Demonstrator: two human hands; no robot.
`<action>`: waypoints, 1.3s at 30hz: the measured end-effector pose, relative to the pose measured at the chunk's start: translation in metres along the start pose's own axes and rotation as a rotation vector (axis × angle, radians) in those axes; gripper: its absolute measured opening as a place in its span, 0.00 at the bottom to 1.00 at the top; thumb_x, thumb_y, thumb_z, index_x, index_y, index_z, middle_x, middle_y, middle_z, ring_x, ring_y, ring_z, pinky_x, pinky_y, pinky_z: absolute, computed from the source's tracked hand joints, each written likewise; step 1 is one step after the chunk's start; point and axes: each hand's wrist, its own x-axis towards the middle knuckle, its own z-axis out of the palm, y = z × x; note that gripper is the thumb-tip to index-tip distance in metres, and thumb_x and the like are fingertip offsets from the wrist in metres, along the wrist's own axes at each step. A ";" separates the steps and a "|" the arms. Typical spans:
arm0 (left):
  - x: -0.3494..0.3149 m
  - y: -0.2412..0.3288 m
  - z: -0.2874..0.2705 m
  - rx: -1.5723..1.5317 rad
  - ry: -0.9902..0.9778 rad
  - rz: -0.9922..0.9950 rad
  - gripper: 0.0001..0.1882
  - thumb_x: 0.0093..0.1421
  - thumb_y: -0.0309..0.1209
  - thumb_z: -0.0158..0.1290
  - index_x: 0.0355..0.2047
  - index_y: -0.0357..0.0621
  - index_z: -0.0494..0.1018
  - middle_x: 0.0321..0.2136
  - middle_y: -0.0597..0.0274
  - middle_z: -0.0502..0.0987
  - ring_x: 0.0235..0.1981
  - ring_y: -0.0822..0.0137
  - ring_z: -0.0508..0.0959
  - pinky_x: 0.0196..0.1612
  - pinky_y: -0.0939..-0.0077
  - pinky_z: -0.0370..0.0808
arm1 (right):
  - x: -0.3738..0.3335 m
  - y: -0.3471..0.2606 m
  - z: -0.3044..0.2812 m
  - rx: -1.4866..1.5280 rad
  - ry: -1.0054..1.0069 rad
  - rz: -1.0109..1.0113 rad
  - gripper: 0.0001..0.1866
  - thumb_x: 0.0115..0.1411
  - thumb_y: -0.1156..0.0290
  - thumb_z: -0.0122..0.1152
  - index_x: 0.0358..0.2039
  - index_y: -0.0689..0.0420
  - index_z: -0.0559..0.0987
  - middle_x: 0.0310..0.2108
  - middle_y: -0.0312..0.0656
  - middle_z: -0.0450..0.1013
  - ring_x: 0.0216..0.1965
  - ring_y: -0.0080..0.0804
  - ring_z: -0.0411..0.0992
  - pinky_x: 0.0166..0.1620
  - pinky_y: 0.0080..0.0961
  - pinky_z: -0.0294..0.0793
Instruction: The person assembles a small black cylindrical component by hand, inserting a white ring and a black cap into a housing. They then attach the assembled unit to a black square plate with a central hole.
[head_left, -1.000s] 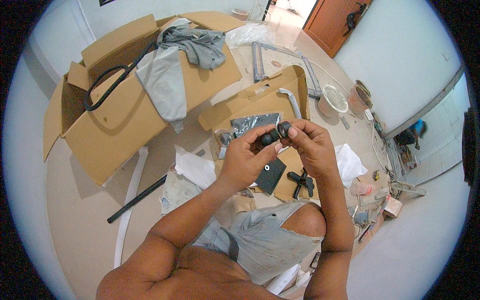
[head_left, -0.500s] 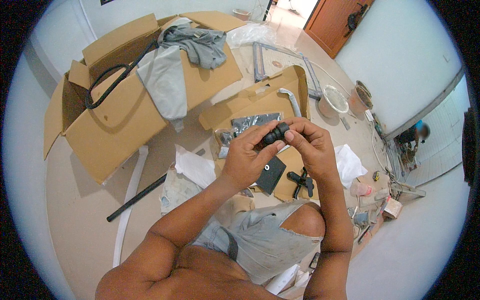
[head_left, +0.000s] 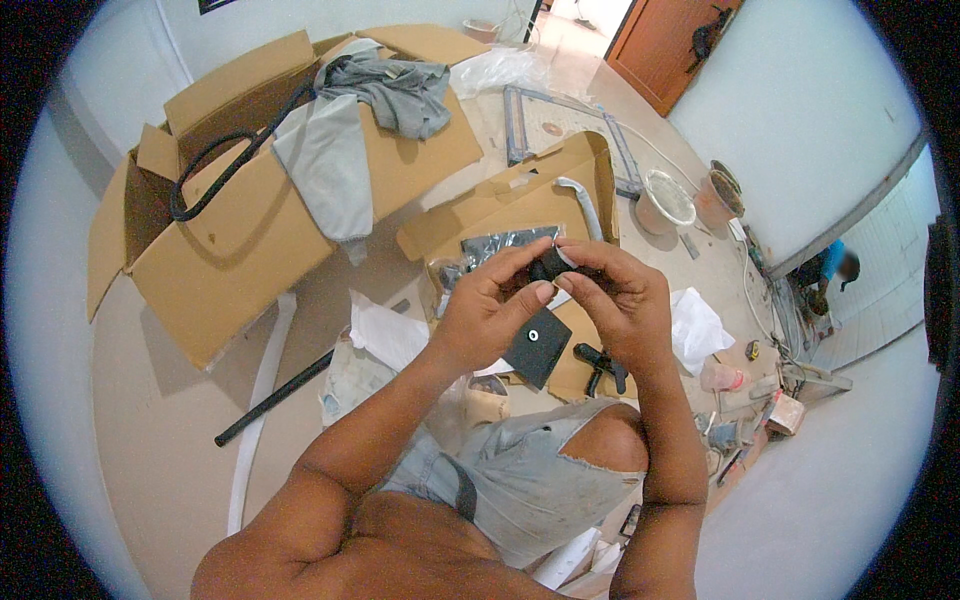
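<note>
A black fitting (head_left: 549,266) is being pinched by left hand (head_left: 488,308) and right hand (head_left: 632,302), long axis being held roughly crosswise, ends being hidden.

Faded light-blue jeans (head_left: 520,490) are worn, marked with brownish stains. One knee (head_left: 608,440) is exposed through a wide tear; its edge is frayed. A dark strip (head_left: 466,496) is seen near the waist. Chest (head_left: 410,530), shoulders, arms, left hand (head_left: 488,315) and right hand (head_left: 625,305) are uncovered.
</note>
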 end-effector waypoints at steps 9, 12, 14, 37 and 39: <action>-0.003 0.002 -0.006 -0.071 0.008 -0.081 0.22 0.62 0.26 0.56 0.56 0.36 0.69 0.44 0.58 0.78 0.44 0.74 0.77 0.49 0.78 0.75 | -0.002 -0.005 0.001 0.030 0.017 -0.017 0.09 0.58 0.79 0.62 0.40 0.61 0.82 0.45 0.50 0.78 0.47 0.36 0.76 0.51 0.29 0.74; -0.001 -0.002 -0.009 -0.083 -0.002 -0.062 0.20 0.62 0.25 0.56 0.55 0.35 0.70 0.43 0.58 0.79 0.43 0.74 0.78 0.49 0.78 0.75 | -0.002 -0.007 -0.001 0.008 -0.013 -0.017 0.08 0.56 0.81 0.63 0.38 0.62 0.82 0.45 0.51 0.78 0.47 0.34 0.76 0.51 0.28 0.73; -0.002 -0.004 -0.011 -0.098 -0.016 -0.066 0.21 0.62 0.25 0.56 0.55 0.35 0.69 0.43 0.57 0.79 0.43 0.73 0.78 0.48 0.78 0.76 | -0.001 -0.008 -0.002 -0.029 -0.037 -0.048 0.08 0.55 0.81 0.64 0.37 0.61 0.82 0.44 0.51 0.78 0.47 0.34 0.76 0.51 0.28 0.73; -0.002 -0.007 -0.013 -0.507 -0.022 -0.317 0.20 0.66 0.28 0.51 0.57 0.34 0.68 0.48 0.54 0.76 0.44 0.66 0.79 0.49 0.72 0.79 | 0.001 -0.010 0.002 -0.257 0.005 -0.238 0.05 0.53 0.79 0.65 0.31 0.63 0.79 0.38 0.47 0.78 0.38 0.35 0.77 0.42 0.27 0.75; -0.002 -0.011 -0.015 -0.538 -0.047 -0.305 0.20 0.66 0.27 0.50 0.57 0.34 0.67 0.48 0.53 0.76 0.44 0.66 0.80 0.49 0.71 0.79 | 0.002 -0.008 0.002 -0.256 -0.009 -0.210 0.04 0.54 0.79 0.65 0.31 0.63 0.79 0.37 0.47 0.78 0.39 0.35 0.77 0.42 0.26 0.75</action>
